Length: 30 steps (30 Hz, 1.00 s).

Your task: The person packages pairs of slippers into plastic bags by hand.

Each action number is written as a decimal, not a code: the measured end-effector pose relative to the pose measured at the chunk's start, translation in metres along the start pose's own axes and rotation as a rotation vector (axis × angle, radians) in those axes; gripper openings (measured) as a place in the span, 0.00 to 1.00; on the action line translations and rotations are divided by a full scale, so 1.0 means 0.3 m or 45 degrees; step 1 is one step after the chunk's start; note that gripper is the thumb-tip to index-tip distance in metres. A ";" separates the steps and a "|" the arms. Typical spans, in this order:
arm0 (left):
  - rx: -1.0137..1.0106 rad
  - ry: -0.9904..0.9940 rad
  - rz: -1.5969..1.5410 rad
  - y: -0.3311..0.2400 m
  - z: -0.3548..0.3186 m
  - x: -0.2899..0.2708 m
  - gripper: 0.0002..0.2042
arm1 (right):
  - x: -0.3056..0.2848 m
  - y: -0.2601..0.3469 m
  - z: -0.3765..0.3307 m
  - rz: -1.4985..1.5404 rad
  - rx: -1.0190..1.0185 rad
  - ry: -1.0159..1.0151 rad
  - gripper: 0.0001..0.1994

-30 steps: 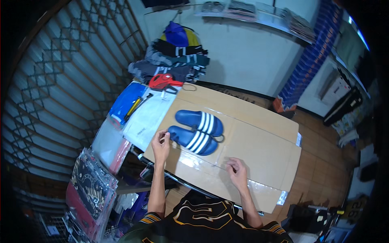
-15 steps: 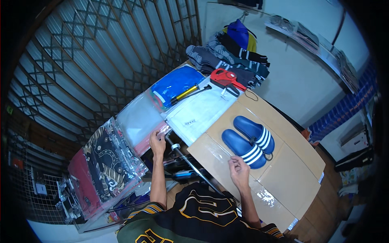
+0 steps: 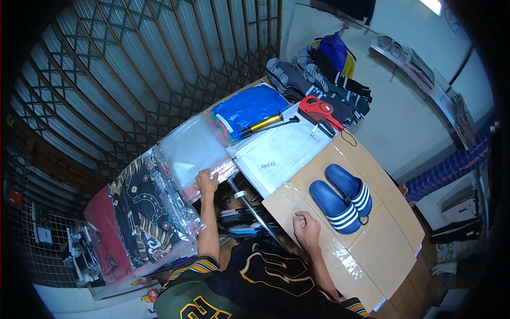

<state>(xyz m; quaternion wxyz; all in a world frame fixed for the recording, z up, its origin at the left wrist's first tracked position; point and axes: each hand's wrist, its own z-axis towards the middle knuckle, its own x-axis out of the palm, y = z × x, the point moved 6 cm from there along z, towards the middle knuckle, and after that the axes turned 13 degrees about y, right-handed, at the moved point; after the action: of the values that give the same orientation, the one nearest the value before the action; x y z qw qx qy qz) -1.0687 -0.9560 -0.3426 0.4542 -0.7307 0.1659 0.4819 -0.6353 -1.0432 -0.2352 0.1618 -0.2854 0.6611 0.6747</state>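
My left hand (image 3: 206, 182) has its fingers curled over the near edge of a clear plastic bag (image 3: 194, 143) with a pinkish border. My right hand (image 3: 306, 229) is curled into a loose fist above the cardboard sheet (image 3: 380, 242), with nothing visible in it. Just to its right lies a pair of blue slide sandals (image 3: 332, 204) with white stripes, side by side on the cardboard. They are joined by a small dark loop between the straps. Between my arms a metal pole (image 3: 255, 212) slants down.
Patterned clothes in clear bags (image 3: 154, 212) lie at left. Farther back are a blue packed garment (image 3: 249, 109), a yellow hand pump (image 3: 265, 123), a red label gun (image 3: 319, 111) and a pile of socks (image 3: 324, 80). A folding metal gate (image 3: 133, 80) stands behind.
My right hand has drawn back from the slides, its fingers curling further in. My left hand stays at the plastic bag's edge. The whole view has shifted slightly.
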 end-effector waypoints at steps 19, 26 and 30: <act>0.467 -0.113 -0.360 -0.067 -0.049 -0.045 0.10 | 0.021 -0.011 0.012 -0.012 0.044 -0.105 0.05; 0.139 -0.529 -0.672 -0.001 -0.030 -0.094 0.08 | 0.015 -0.005 0.011 0.000 0.030 -0.123 0.05; 0.237 -0.551 -0.702 -0.123 -0.103 -0.143 0.08 | 0.008 -0.019 0.005 0.045 0.054 -0.105 0.06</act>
<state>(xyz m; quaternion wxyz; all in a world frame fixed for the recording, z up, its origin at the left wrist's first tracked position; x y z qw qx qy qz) -1.0471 -0.9702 -0.2837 0.6563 -0.5845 -0.0944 0.4676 -0.6341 -1.0417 -0.2411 0.1829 -0.2422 0.6729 0.6746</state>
